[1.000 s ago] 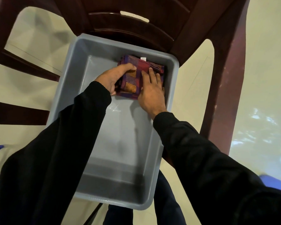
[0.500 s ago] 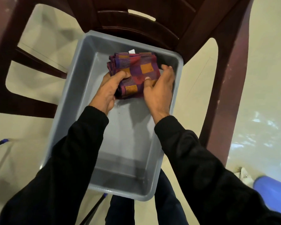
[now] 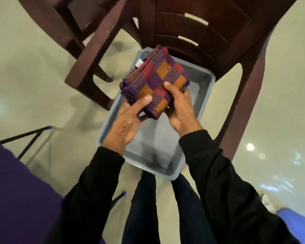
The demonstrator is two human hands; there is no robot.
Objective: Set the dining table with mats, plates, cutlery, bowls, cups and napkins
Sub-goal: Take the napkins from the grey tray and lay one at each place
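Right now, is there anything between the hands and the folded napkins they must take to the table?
Nothing visible. The left hand and right hand both grip the checked napkins directly, held above the grey tub on the brown chair. The dining table is not clearly in view, so that path cannot be judged.

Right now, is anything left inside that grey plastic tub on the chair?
The visible floor of the grey plastic tub looks bare. The folded checked cloth napkins, held above it by the left hand and right hand, hide its far end.
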